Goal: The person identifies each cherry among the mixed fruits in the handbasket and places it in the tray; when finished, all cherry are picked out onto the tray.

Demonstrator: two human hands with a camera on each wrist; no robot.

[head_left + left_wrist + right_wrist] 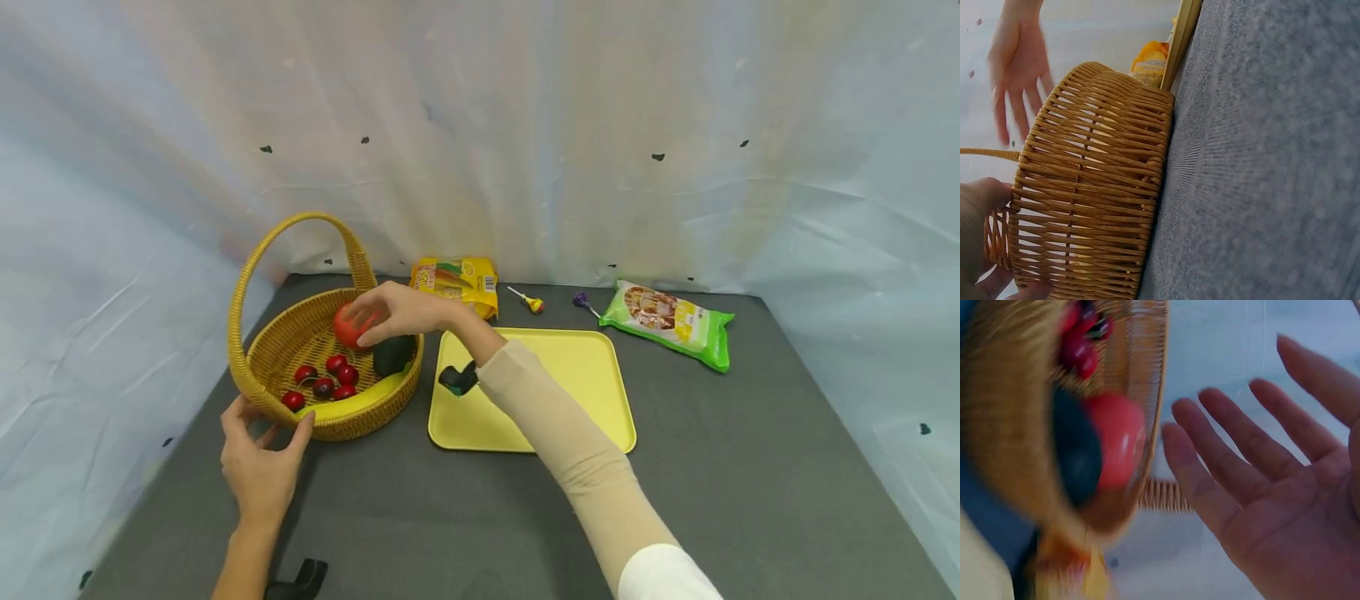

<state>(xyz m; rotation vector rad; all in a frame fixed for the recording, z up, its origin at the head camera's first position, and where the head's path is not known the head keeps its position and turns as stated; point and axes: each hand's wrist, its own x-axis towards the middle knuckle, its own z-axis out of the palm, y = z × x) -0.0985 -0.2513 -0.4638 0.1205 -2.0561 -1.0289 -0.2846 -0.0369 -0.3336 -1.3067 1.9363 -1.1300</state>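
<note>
A wicker basket (360, 427) with a tall handle stands at the left of the table. My left hand (258, 471) grips its near-left side by the handle's base, with the thumb on the weave in the left wrist view. Inside lie a red tomato (347, 330), a dark avocado (392, 358), a yellow banana (362, 405) and several red cherries (324, 387). Over the basket's far right side is my right hand (405, 310), nearest to the tomato. The right wrist view shows its fingers (1229, 431) extended and spread, apart from the tomato, with an empty palm.
Right of the basket lies a yellow tray (585, 375), under my right forearm. Behind it are a yellow snack bag (480, 283), a yellow lollipop (534, 304) and a purple lollipop (582, 301). A green-edged packet (667, 321) lies farther right. White sheeting (540, 142) hangs behind the table.
</note>
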